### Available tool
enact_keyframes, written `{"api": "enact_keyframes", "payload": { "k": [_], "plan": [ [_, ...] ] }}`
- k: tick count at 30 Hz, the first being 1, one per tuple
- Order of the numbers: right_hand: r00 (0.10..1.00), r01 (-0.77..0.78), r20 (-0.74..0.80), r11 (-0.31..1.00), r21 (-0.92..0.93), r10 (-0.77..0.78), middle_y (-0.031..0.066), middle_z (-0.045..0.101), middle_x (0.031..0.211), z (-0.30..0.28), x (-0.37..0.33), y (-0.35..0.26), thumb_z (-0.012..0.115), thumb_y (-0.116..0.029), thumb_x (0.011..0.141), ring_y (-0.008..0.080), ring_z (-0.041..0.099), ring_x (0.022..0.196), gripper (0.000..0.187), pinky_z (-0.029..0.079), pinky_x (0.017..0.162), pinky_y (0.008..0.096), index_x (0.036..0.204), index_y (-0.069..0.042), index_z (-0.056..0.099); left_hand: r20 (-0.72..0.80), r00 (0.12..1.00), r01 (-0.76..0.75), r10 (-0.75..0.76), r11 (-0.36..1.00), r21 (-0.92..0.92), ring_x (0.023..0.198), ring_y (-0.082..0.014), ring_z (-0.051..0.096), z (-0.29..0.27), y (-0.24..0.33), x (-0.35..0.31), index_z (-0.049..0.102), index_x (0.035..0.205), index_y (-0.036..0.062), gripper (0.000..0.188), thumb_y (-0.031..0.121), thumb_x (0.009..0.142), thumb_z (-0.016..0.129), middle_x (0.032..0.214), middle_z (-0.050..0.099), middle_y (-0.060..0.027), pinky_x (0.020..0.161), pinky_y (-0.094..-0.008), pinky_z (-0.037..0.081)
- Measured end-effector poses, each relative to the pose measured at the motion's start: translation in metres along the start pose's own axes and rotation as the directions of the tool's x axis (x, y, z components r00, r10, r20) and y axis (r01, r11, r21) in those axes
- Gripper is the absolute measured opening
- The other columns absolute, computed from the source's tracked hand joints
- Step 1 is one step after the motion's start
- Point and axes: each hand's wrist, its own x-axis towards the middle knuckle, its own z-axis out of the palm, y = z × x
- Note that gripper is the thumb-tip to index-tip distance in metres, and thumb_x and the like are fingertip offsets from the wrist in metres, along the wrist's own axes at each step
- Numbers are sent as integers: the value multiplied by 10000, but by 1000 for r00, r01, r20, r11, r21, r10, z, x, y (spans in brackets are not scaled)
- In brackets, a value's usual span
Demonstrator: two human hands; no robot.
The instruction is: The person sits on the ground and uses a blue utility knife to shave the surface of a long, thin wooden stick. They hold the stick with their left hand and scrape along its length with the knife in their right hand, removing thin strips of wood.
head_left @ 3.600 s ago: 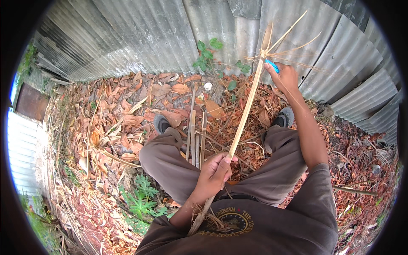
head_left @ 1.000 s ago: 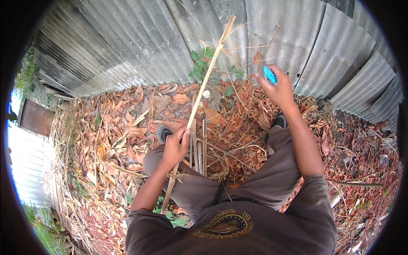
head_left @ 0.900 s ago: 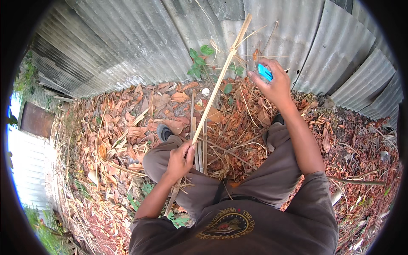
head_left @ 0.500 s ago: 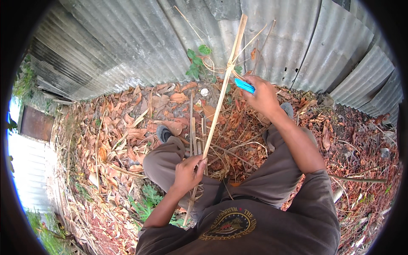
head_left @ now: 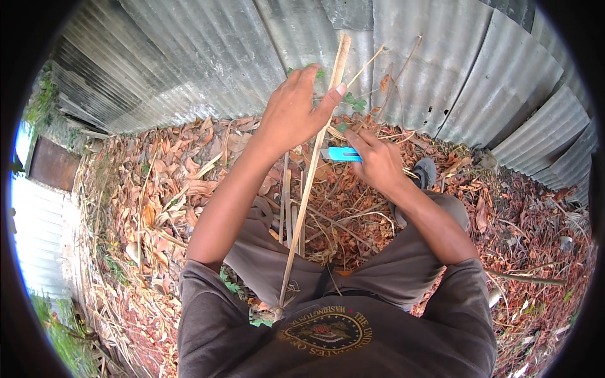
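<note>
A long, pale bamboo strip (head_left: 309,179) slants from the metal wall down to my shirt, its lower end by my waist. My left hand (head_left: 293,110) is at the strip's upper part, fingers stretched out and the thumb apart, lying across it. It hides the tied joint from view. My right hand (head_left: 381,160) is closed round a blue box cutter (head_left: 344,154), whose short blade points left at the strip. Thin fibre strands (head_left: 403,135) show beside the right hand. Whether that hand also grips them I cannot tell.
Grey corrugated metal sheets (head_left: 428,69) form a wall in front. Dry brown leaves (head_left: 170,164) cover the ground. Several short bamboo pieces (head_left: 288,208) lie between my legs. A thin twig (head_left: 406,66) leans at the wall, near small green leaves (head_left: 355,102).
My left hand has let go of the strip's lower part and moved up to its upper end. My right hand with the box cutter has come down and turned the blade left.
</note>
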Motion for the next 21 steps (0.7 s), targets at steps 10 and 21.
{"api": "enact_keyframes", "payload": {
  "k": [10, 21],
  "plan": [
    [998, -4, 55, 1000, -28, 5, 83, 597, 877, -4, -5, -3, 670, -37, 614, 271, 634, 602, 577, 520, 531, 378, 1184, -101, 604, 342, 887, 455, -310, 715, -531, 826, -155, 651, 35, -41, -17, 613, 1165, 15, 330, 234, 958, 478, 891, 668, -88, 696, -293, 505],
    [995, -77, 70, 997, 18, 75, 84, 611, 901, 1, -15, 8, 661, -38, 644, 281, 641, 617, 527, 509, 516, 385, 1165, -102, 611, 490, 753, 517, -440, -65, -853, 959, -250, 648, 60, -18, -99, 420, 1354, 70, 427, 307, 1001, 380, 1118, 616, -148, 790, -378, 569]
  ]
}}
